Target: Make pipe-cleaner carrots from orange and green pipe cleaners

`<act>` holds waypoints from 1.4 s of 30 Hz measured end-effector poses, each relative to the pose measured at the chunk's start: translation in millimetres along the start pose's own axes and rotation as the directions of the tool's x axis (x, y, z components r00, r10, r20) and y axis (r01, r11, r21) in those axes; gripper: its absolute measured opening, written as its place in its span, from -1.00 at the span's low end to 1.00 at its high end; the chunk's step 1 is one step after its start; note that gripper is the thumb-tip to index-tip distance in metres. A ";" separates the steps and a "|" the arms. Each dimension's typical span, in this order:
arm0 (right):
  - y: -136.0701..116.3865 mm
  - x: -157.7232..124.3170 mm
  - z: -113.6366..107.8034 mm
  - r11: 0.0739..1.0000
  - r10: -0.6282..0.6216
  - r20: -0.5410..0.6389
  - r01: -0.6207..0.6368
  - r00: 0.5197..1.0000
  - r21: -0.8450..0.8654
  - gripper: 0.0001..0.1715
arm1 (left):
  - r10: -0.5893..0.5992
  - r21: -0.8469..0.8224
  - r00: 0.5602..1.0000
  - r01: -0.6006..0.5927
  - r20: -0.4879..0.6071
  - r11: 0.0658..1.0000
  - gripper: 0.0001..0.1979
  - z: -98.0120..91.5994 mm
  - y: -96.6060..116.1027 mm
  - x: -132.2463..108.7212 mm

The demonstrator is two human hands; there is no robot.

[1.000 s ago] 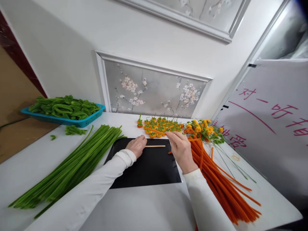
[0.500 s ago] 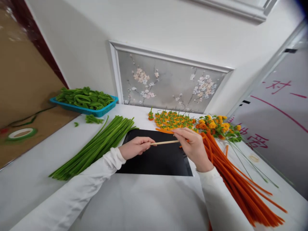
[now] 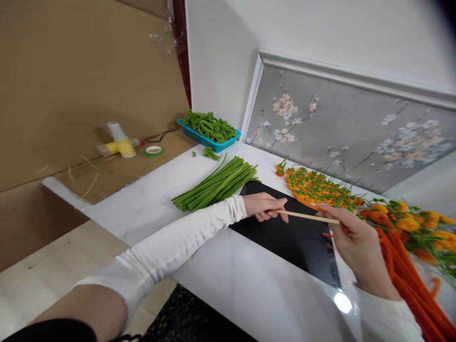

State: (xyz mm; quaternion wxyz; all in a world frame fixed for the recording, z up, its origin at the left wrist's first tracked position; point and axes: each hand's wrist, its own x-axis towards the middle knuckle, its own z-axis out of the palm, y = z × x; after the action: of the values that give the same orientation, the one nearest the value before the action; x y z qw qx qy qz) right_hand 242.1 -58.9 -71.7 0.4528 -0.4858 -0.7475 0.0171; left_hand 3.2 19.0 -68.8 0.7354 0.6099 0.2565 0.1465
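1. Stick (image 3: pixel 307 216) spans both hands above the black mat (image 3: pixel 285 237): left hand (image 3: pixel 265 207) pinches one end, right hand (image 3: pixel 356 242) the other.
2. Steadying works best with both pinches firm and the stick level.
3. Green stems (image 3: pixel 217 184) lie beyond the left hand, orange stems (image 3: pixel 409 280) beside the right.
4. White tabletop (image 3: pixel 149 204) meets a wall.
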 end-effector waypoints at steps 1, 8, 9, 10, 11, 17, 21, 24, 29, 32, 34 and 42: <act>0.5 -0.5 1.0 1.000 -0.007 0.036 0.006 0.999 0.024 -0.71 | -0.006 -0.014 1.000 0.006 0.028 1.000 -0.36 0.7 0.0 -0.1; -10.6 4.2 18.6 0.989 -0.119 0.180 0.100 0.977 0.111 -0.72 | -0.092 -0.014 0.986 0.094 0.136 0.995 -0.28 1.1 1.2 -4.4; -11.9 5.3 22.0 0.992 -0.113 0.168 0.101 0.979 0.079 -0.70 | -0.071 -0.027 0.992 0.074 0.102 0.997 -0.38 1.4 2.4 -6.0; -12.9 6.4 25.1 0.993 -0.113 0.167 0.107 0.979 0.047 -0.69 | -0.052 -0.027 0.994 0.055 0.098 0.998 -0.47 1.8 3.6 -7.6; -13.6 7.4 27.8 0.993 -0.122 0.176 0.121 0.977 0.019 -0.68 | -0.044 -0.024 0.993 0.046 0.106 0.999 -0.52 2.3 4.7 -8.9; -15.2 12.3 31.5 0.980 -0.109 -0.065 0.096 0.992 -0.172 -0.78 | -0.024 -0.075 0.996 0.030 0.085 0.997 -0.61 1.4 7.6 -2.2; -16.8 13.3 25.5 0.977 0.115 -0.510 -0.189 0.853 -0.096 -0.85 | -0.013 -0.170 1.000 0.013 0.000 0.985 -0.58 -6.9 15.0 16.0; -27.6 12.2 26.1 0.986 0.085 -0.582 -0.151 0.809 -0.066 -0.87 | -0.032 -0.206 0.999 0.032 0.002 0.978 -0.61 -10.4 21.3 30.4; -49.6 10.2 39.3 0.980 -0.156 -0.285 0.113 0.946 -0.164 -0.93 | -0.003 -0.239 1.000 0.007 0.019 0.971 -0.63 -5.1 18.8 45.0; -53.3 10.2 45.7 0.956 -0.241 -0.098 0.218 0.966 -0.197 -0.87 | 0.024 -0.234 1.000 -0.022 0.006 0.972 -0.63 -3.2 12.4 45.3; -54.3 9.4 50.2 0.940 -0.277 0.018 0.274 0.961 -0.201 -0.83 | 0.038 -0.227 0.999 -0.038 -0.006 0.973 -0.63 -3.8 8.8 43.8; -71.0 -9.7 84.6 0.884 -0.394 0.383 0.458 0.836 -0.091 -0.70 | 0.021 -0.206 1.000 -0.024 -0.017 0.978 -0.62 -4.5 -3.1 44.1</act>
State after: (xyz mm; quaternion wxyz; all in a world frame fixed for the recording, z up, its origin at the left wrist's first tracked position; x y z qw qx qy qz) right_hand 134.1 -68.5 -94.9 0.2579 -0.3340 -0.9043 -0.0645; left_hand 36.8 45.3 -81.2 0.7909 0.5323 0.2382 0.1852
